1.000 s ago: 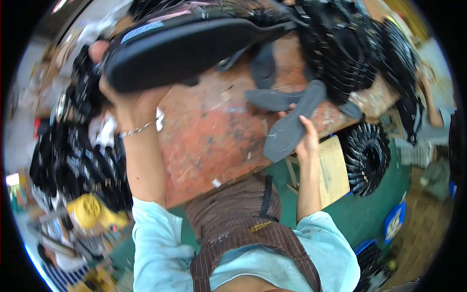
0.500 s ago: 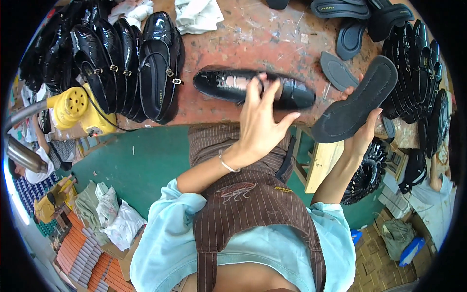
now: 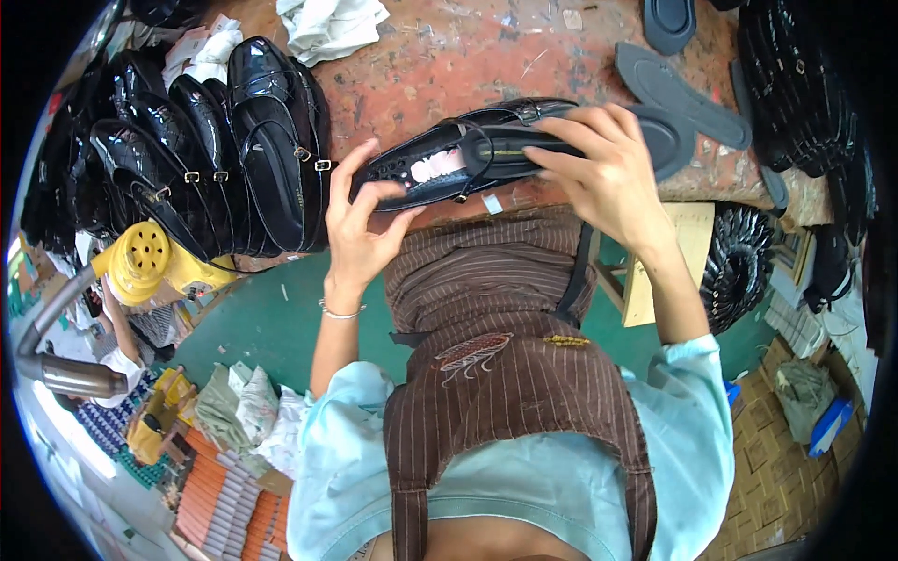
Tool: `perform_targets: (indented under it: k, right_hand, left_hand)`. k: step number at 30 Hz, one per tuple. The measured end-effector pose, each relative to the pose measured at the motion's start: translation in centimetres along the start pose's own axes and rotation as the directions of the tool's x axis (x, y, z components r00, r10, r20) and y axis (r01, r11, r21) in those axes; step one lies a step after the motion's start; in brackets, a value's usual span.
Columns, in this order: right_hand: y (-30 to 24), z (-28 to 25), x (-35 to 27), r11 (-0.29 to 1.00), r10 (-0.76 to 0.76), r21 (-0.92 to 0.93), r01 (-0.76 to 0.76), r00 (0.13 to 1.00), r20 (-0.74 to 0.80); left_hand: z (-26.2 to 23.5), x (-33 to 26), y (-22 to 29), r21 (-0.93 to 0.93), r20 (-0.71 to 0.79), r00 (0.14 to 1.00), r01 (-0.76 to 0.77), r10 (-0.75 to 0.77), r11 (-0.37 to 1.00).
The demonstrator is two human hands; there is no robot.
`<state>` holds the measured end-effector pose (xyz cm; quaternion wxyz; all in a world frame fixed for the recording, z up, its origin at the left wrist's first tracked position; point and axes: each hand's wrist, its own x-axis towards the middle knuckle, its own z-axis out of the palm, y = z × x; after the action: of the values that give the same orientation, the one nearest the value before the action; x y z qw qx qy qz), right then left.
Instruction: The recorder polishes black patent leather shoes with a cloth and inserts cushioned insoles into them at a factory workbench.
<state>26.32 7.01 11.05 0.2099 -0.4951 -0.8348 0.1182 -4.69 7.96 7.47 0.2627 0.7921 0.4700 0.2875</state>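
- I am watching the left hand (image 3: 360, 220) cupping the left end of a black patent shoe (image 3: 463, 161), thumb and fingers curled round it, so that end is being steadied at the near edge of the red worktable (image 3: 486, 56).
- The right hand (image 3: 603, 173) is lying over the right half of the shoe, fingers spread and pressing down into its opening; it is grasping the shoe, and a dark grey insole (image 3: 669, 140) is showing just beyond the fingertips, apparently being fed inside.
- The shoe is lying lengthwise, left to right, opening upward, just above the person's brown striped apron (image 3: 505, 374); I judge that this is keeping the inside open to view and to both hands.
- More grey insoles (image 3: 678, 89) are lying on the table to the far right, near the right hand.
- A row of black shoes (image 3: 215, 140) is standing packed together on the left, well apart from the one in hand.
- A yellow heat blower (image 3: 154, 262) is sitting at the near left, and a crumpled white cloth (image 3: 332, 23) is lying at the far edge.
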Motion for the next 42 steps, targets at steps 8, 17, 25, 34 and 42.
perform_targets:
  k: [8,17,25,34,42]
  right_hand:
    - [-3.3,7.4,5.0,0.961,-0.139,0.253,0.111,0.986,0.092]
    - [-4.5,9.0,5.7,0.976,-0.077,0.208,0.07,0.997,0.027]
    - [-3.9,11.0,5.8,0.886,-0.352,0.377,0.27,0.921,0.166]
    - [-4.4,9.0,4.4,0.956,-0.289,0.149,0.253,0.9,0.327]
    - [-3.2,6.9,3.9,0.994,0.015,0.109,-0.031,0.99,0.141]
  left_hand:
    - [4.1,-0.7,-2.3,-0.309,-0.256,0.966,-0.054,-0.029,0.949]
    - [3.7,-0.9,-3.0,-0.35,-0.192,0.981,-0.069,0.0,0.934]
    - [3.4,-0.7,-5.0,-0.411,-0.13,0.991,-0.083,0.031,0.908]
    - [2.8,-0.5,-4.0,-0.341,-0.189,0.982,-0.047,-0.019,0.939]
    - [3.2,-1.2,-1.0,-0.28,-0.218,0.971,0.037,-0.101,0.959]
